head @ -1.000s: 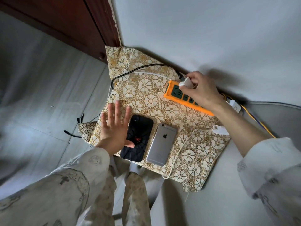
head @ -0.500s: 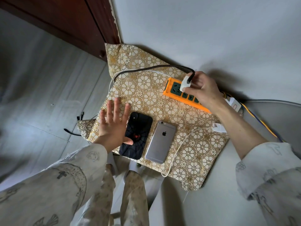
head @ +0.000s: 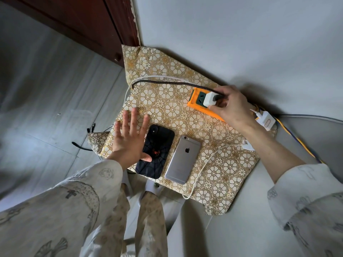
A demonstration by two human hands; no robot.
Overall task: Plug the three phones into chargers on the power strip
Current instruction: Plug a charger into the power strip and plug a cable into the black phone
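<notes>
An orange power strip (head: 195,103) lies at the far side of a gold floral cloth (head: 167,101). My right hand (head: 233,106) grips a white charger (head: 209,99) with a black braided cable (head: 167,82), pressed onto the strip's near-left sockets. A black phone (head: 157,145) with a spider design lies face down beside a silver phone (head: 183,158). My left hand (head: 130,138) rests flat with spread fingers, its thumb on the black phone. A third phone is not visible.
A second white charger (head: 266,121) lies by the strip's right end, and a third white charger (head: 246,144) with a white cable (head: 202,169) sits on the cloth. Dark wooden furniture (head: 89,21) stands at the back left. Loose black cable ends (head: 81,146) lie on the floor.
My right hand has lowered the white charger from above the strip's left end onto the sockets. The black cable has straightened across the cloth. My left hand has stayed put.
</notes>
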